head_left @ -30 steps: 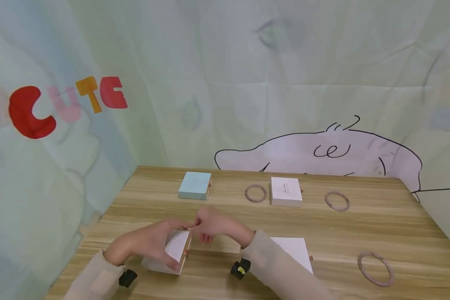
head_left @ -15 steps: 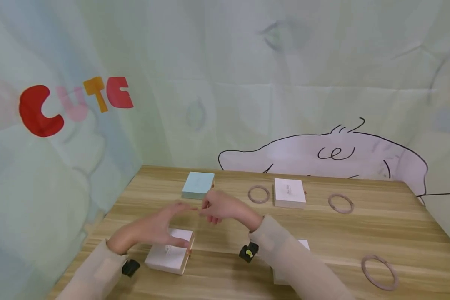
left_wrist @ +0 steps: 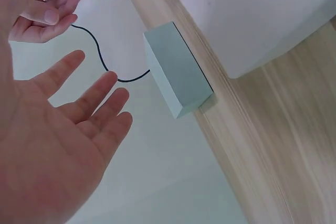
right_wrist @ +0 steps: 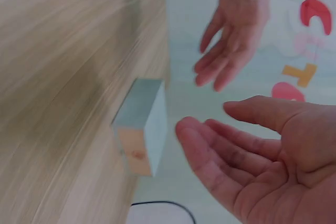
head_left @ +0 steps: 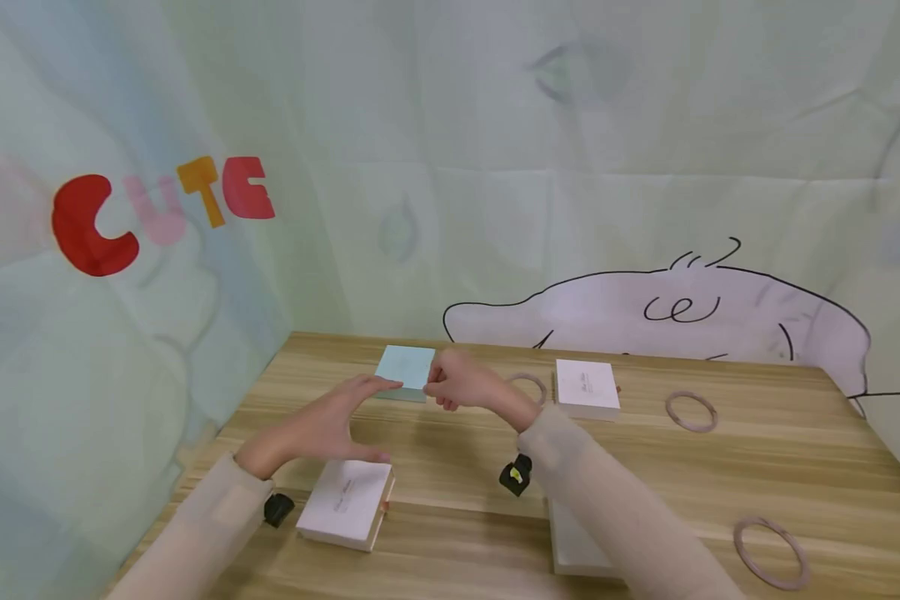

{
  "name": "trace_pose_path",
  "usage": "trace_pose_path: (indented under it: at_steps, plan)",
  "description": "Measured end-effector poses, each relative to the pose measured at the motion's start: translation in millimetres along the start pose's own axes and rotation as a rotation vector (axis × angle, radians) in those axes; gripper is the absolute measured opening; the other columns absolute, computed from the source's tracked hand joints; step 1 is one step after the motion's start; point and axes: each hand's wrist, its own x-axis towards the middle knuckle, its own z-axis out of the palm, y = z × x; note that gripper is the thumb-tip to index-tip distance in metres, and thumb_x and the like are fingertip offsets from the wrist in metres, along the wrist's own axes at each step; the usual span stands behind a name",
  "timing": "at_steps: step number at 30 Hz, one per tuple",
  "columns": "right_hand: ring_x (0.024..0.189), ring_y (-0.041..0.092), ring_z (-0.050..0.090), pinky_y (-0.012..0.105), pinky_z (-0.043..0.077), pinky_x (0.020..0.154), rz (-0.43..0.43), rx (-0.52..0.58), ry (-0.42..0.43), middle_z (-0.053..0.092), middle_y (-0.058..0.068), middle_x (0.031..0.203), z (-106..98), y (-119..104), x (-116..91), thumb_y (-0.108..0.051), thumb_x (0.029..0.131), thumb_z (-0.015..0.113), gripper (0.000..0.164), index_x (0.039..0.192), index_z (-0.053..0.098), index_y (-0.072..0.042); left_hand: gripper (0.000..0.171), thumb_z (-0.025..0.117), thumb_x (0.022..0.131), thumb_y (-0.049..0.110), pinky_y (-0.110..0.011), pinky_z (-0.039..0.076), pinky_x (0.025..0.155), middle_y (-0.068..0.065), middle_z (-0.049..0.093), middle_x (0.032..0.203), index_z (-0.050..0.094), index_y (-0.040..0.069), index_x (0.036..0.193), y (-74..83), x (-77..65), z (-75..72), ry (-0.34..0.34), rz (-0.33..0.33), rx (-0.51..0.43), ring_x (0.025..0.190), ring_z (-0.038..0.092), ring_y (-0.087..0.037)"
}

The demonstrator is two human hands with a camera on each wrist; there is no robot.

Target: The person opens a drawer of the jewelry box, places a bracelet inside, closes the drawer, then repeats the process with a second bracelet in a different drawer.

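Note:
Toward the back left of the table sits a light blue box (head_left: 405, 361) with a tan side. Both hands are near it, and neither holds anything. My left hand (head_left: 322, 429) reaches forward with thumb and fingers spread, its index fingertip overlapping the box's front edge in the head view. My right hand (head_left: 461, 381) is by the box's right front corner; the right wrist view shows its fingers (right_wrist: 210, 169) loosely bent, apart from the blue box (right_wrist: 139, 106). A white box (head_left: 347, 502) with small print and an orange tab lies below my left hand.
At the back stands another white box (head_left: 585, 385), with a bangle (head_left: 692, 393) to its right and a bangle (head_left: 543, 388) partly behind my right wrist. My right forearm covers much of a pale box (head_left: 579, 542). One more bangle (head_left: 757, 522) lies front right.
My left hand has let go of the front white box and lifted away. Both hands have moved forward to the light blue box. The head view has shifted slightly.

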Motion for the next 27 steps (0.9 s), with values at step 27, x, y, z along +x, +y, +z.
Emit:
trace_pose_path:
  at_steps: [27]
  plan:
    - [0.060, 0.015, 0.062, 0.025, 0.051, 0.060, 0.105, -0.119, 0.273, 0.068, 0.013, 0.084, -6, 49, 47, -0.001, 0.094, 0.063, 0.010, 0.094, 0.069, 0.006, 0.097, 0.082, 0.076, 0.050, -0.061, 0.033, 0.105, -0.019, 0.037, 0.153, 0.038, 0.011, 0.153, -25.7, 53.5, -6.3, -0.016, -0.095, 0.001, 0.139, 0.034, -0.040]
